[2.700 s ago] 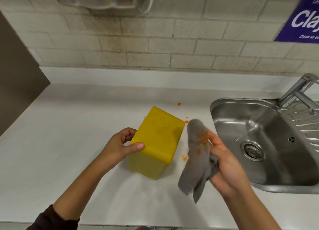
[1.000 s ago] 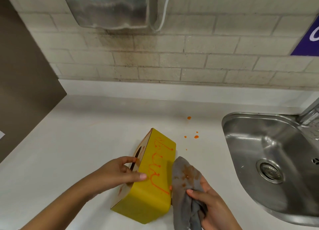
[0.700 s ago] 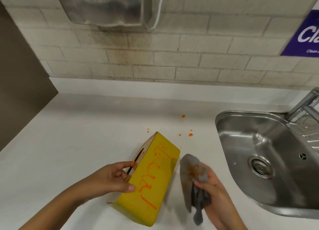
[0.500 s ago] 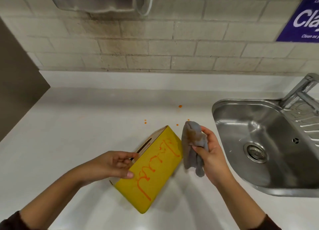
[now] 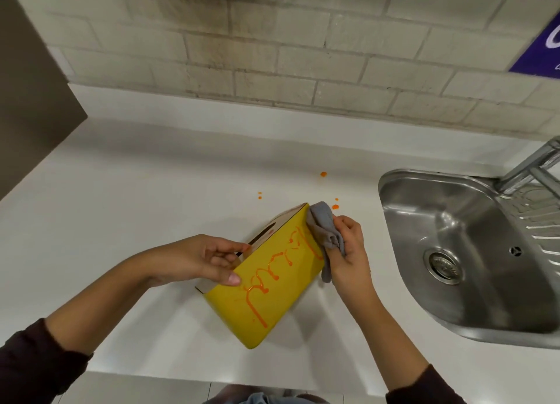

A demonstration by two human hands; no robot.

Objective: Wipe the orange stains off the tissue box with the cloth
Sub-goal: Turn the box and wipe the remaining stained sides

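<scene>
The yellow tissue box (image 5: 266, 285) sits tilted at the lower middle of the frame on the white table (image 5: 127, 209), its broad face streaked with orange stains (image 5: 272, 270). The left hand (image 5: 197, 259) grips the box's near-left edge, thumb on the yellow face, while the right hand (image 5: 348, 252) pinches the bunched grey cloth (image 5: 325, 231) against the box's far right corner. Orange drops (image 5: 323, 174) dot the table beyond, and a steel sink (image 5: 472, 252) lies at the right.
</scene>
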